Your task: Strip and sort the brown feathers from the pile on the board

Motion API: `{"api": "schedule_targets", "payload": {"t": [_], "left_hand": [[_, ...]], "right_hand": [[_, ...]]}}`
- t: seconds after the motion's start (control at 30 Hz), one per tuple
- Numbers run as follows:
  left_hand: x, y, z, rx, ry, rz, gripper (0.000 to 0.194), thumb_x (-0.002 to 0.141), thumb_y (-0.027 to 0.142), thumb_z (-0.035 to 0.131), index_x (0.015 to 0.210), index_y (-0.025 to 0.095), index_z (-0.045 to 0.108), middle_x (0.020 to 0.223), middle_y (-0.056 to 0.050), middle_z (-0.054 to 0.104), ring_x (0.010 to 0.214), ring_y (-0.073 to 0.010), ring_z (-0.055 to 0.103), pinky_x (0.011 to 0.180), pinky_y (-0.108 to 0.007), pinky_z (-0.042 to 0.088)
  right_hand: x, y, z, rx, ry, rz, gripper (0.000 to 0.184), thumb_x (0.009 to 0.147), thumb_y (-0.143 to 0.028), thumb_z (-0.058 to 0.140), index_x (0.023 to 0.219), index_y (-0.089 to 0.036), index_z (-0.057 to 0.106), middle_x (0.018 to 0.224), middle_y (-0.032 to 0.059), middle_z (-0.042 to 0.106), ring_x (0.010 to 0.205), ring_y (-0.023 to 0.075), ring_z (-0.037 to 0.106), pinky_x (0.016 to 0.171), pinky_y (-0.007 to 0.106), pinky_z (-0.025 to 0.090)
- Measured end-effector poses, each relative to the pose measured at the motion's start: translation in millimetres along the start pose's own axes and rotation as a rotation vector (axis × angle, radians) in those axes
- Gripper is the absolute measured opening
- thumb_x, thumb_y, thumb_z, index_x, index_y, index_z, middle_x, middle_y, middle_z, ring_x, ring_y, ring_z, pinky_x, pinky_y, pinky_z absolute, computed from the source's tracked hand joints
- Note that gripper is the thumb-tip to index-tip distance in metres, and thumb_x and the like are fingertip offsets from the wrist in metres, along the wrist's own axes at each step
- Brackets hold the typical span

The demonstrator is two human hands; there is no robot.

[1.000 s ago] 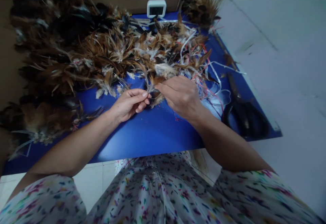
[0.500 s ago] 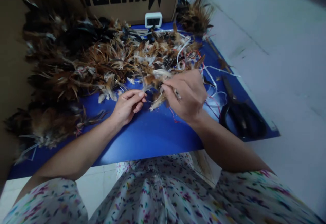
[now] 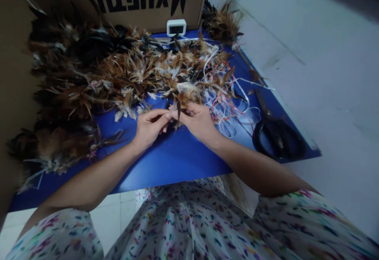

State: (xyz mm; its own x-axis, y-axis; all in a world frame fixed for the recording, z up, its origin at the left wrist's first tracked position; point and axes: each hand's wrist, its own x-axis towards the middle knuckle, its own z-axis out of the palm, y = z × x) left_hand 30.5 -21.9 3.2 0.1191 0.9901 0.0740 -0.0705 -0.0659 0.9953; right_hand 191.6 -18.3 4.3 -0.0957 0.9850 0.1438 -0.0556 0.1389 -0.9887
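Note:
My left hand (image 3: 152, 126) is closed in a pinch, its thumb and forefinger on a small dark feather (image 3: 178, 109) that stands up between the two hands. My right hand (image 3: 199, 122) meets it from the other side, thumb against the same spot, fingers also pinched together. The quill ends are hidden by the fingertips. Just beyond the hands spreads a heap of brown, black and whitish feathers (image 3: 133, 68). White and red strings (image 3: 226, 108) lie tangled to the right of my right hand.
Black-handled scissors (image 3: 276, 133) lie at the right of the blue tabletop (image 3: 168, 165). A white digital timer (image 3: 176, 27) stands before a cardboard box (image 3: 142, 19) at the back. Bundled feathers sit at the left (image 3: 59, 145) and the back right (image 3: 223, 21).
My right hand was raised and apart from the left; it has come down to meet the left fingertips. A dark feather now stands between them. The view has shifted slightly.

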Motion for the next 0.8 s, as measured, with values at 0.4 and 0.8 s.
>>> {"api": "schedule_targets", "payload": {"t": [0.4,0.8], "left_hand": [[2.2,5.1,0.1,-0.206,-0.183,-0.242,0.035,0.072,0.048,0.084,0.075,0.015,0.072,0.067,-0.001,0.069,0.041,-0.0047,0.05,0.036,-0.018,0.033],[8.6,10.1,-5.1,-0.392,-0.355,-0.45,0.033,0.064,0.038,0.09,0.068,0.012,0.071,0.065,-0.004,0.07,0.039,-0.0037,0.047,0.033,-0.016,0.026]], "right_hand": [[1.1,-5.5,-8.2,0.003,-0.068,0.023,0.041,0.073,-0.058,0.081,0.075,-0.017,0.072,0.071,0.0011,0.068,0.068,0.0128,0.062,0.068,0.028,0.053],[4.6,-1.3,-15.4,-0.041,-0.133,-0.053,0.035,0.076,-0.054,0.081,0.076,-0.019,0.075,0.079,0.0017,0.07,0.074,0.0129,0.064,0.071,0.027,0.054]]}}
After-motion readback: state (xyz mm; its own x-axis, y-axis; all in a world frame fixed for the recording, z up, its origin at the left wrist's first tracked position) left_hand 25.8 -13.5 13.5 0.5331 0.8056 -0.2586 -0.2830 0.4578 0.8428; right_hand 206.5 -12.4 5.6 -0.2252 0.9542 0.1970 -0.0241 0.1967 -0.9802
